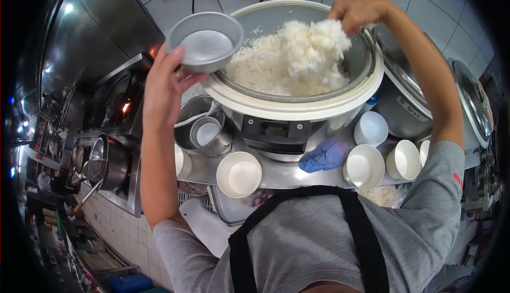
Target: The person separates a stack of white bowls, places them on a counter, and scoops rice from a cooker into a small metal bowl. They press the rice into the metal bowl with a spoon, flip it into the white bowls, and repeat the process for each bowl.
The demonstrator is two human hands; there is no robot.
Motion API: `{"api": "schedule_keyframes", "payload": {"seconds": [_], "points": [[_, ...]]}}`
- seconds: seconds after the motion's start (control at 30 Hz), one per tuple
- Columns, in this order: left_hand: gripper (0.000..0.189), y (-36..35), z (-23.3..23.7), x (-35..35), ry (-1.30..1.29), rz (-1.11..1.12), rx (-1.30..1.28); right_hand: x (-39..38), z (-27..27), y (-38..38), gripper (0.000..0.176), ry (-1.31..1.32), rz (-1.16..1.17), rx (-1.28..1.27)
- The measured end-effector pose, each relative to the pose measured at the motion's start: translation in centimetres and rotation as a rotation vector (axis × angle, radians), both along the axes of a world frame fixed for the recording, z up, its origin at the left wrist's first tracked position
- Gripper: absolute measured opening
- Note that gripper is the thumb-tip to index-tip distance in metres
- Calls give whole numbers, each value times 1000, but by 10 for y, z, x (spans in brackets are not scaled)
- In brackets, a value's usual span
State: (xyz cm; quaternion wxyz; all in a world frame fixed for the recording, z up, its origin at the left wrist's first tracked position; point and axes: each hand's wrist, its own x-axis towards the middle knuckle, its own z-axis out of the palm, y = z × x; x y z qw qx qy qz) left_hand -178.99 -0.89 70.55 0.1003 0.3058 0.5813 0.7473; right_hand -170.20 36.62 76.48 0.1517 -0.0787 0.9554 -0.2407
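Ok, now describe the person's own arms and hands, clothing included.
The left hand and right hand are bare, with no gloves visible, and so are both forearms. The left sleeve and right sleeve are short and grey; the right one carries red lettering, too small to read.

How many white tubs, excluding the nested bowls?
5 visible: one tub partly behind left forearm, one tub before the cooker, three tubs right of blue cloth, the last partly behind right sleeve. Some may be hidden.

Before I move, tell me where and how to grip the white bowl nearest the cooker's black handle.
Probably best: pinch the white bowl by its near rim, from above on your side; its mouth faces up with the rim uncovered, and the cooker stands beyond it.
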Motion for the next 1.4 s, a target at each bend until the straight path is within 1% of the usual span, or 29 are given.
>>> {"api": "schedule_keyframes", "payload": {"seconds": [0.03,0.1,0.13,0.2,0.23,0.3,0.33,0.43,0.5,0.57,0.63,0.67,0.77,0.87,0.97,1.07,1.27,1.37,1.4], "points": [[53,11,7,-4,52,-3,-114,-2,14,0,13,24,-39,71],[55,34,10,-14,23,-32,-232,-8,44,-5,12,72,-120,214],[56,46,12,-16,8,-47,-291,-8,58,-12,16,116,-103,303],[50,70,14,-10,-40,-119,-312,-12,83,-38,28,201,-66,479],[48,79,15,-8,-65,-155,-323,-15,87,-55,28,270,-97,654],[48,91,14,-13,-135,-206,-261,-4,84,-101,28,410,-157,1001],[49,95,13,-14,-170,-233,-233,2,79,-111,28,525,-179,1064],[48,94,5,-11,-236,-185,-172,-4,63,-97,28,931,-229,1230],[48,93,3,-14,-207,-166,-81,-7,56,-76,25,934,-173,1238],[47,92,-1,-14,-174,-132,2,-21,34,-39,19,952,-50,1151],[47,93,0,-13,-127,-85,84,-43,1,1,11,988,130,971],[46,92,-2,-16,-113,-92,114,-27,0,-35,13,664,26,967],[39,91,-1,-16,-124,-48,145,-21,-31,-71,13,459,216,847],[39,91,-2,-20,-115,-39,164,-12,-49,-85,12,351,347,688],[40,90,-2,-19,-91,-30,174,-4,-59,-75,12,446,401,407],[41,91,-1,-18,-91,-4,191,6,-50,-72,17,197,248,273],[43,89,-1,-18,-56,39,250,8,-39,-42,22,-141,57,-33],[43,90,-1,-18,-56,66,256,7,-25,-22,26,-88,62,-194],[44,91,-1,-16,-61,71,251,8,-17,-17,23,-26,19,-189]]}}
